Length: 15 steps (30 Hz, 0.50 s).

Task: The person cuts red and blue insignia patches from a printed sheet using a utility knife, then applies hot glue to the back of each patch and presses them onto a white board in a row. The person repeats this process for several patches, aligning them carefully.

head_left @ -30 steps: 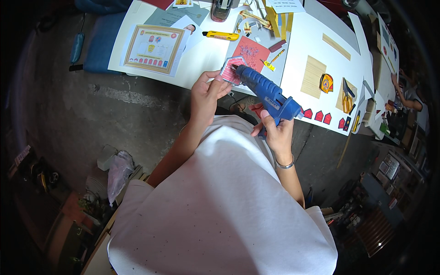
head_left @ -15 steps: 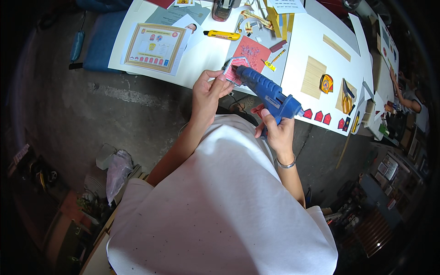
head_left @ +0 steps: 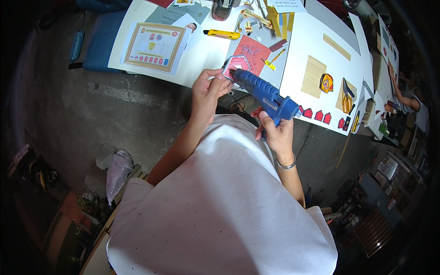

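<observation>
My left hand [head_left: 208, 89] pinches a small red and white striped patch [head_left: 238, 63] with a dark edge, holding it up just off the table's near edge. In my right hand [head_left: 277, 130] is a blue glue gun [head_left: 262, 89], gripped by its handle. Its dark nozzle points left and lies over the face of the patch; whether the tip touches cannot be made out. Beyond the patch, a red sheet [head_left: 252, 51] with bits scattered on it lies on the table. Several small red house-shaped pieces [head_left: 318, 117] sit in a row to the right of the gun.
On the white table [head_left: 201, 55] lie a framed certificate [head_left: 155, 47], a yellow utility knife [head_left: 222, 35], a yellow marker-like tool [head_left: 269, 65], a badge patch [head_left: 326, 83] and orange-handled pliers [head_left: 347, 97]. A blue chair [head_left: 103, 43] stands at left. Another person's arm [head_left: 398, 87] rests at a far-right table.
The nozzle has shifted slightly left and down across the patch. The patch has turned a little, showing more of its striped face. Both hands keep their hold.
</observation>
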Tool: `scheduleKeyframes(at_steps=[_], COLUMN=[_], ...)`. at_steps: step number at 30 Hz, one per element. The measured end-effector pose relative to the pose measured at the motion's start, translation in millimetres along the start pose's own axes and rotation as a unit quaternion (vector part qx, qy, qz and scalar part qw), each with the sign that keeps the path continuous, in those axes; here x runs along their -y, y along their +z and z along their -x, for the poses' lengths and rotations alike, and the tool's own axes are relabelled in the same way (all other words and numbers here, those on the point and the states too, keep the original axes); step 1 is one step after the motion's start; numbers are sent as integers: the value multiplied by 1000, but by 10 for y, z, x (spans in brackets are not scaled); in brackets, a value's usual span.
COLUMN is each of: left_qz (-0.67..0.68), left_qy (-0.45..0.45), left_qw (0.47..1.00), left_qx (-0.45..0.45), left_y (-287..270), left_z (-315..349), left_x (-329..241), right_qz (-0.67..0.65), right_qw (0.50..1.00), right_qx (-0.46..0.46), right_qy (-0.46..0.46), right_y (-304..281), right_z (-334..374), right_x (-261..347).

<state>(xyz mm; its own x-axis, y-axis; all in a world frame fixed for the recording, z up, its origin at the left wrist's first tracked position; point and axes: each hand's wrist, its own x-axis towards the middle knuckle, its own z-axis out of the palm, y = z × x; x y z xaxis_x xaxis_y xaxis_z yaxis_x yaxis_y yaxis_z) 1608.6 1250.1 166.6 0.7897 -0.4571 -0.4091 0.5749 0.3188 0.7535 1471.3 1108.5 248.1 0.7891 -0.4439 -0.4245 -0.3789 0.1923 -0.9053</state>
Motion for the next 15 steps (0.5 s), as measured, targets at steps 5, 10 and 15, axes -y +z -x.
scheduleKeyframes(at_steps=[5, 10, 15], left_qz=[11, 3, 12], left_qy=[-3, -6, 0], left_qw=[1000, 1000, 1000], left_qx=[-1, -6, -5], left_y=[-2, -2, 1], left_z=[0, 4, -9], left_x=[-19, -36, -41], right_qz=[-6, 30, 24], right_qw=[1000, 999, 999], right_qx=[-1, 29, 24], right_qy=[9, 0, -1], right_y=[15, -21, -50], right_z=[33, 42, 49], right_x=[2, -33, -59])
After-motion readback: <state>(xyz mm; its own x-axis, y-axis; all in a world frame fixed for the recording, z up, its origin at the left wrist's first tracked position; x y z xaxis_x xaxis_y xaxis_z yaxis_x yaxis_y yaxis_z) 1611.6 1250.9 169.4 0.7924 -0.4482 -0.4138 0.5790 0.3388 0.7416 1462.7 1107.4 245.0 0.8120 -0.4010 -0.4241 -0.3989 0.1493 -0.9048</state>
